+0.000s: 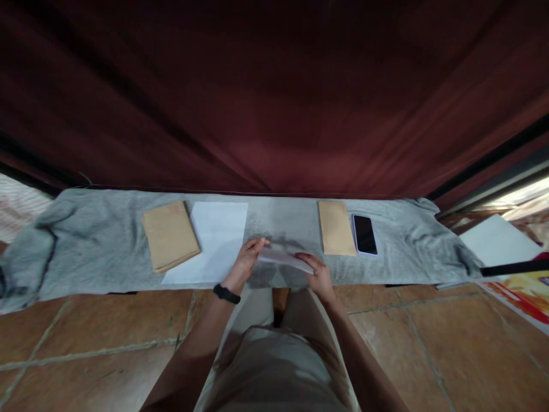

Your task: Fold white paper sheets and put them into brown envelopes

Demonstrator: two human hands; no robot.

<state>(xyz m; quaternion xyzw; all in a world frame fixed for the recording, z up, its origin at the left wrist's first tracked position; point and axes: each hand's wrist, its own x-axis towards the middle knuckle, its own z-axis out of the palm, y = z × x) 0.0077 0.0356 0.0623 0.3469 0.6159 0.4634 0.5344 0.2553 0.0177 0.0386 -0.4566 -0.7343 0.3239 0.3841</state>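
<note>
A folded sheet of white paper (283, 258) is held between my two hands, just above the grey cloth near its front edge. My left hand (247, 257), with a black band at the wrist, pinches the paper's left end. At the other end, my right hand (319, 273) grips the paper with the fingers over its top edge. To the left lie flat white sheets (221, 240), partly covered by a stack of brown envelopes (170, 236). Another brown envelope (337, 228) rests on the cloth to the right of my hands.
A phone (365, 234) with a dark screen lies beside the right envelope. The grey cloth (283, 220) covers a long narrow surface, with a dark red curtain (274, 114) hanging behind it. Tiled floor (412, 343) shows in front. A white sheet (500, 243) is at the far right.
</note>
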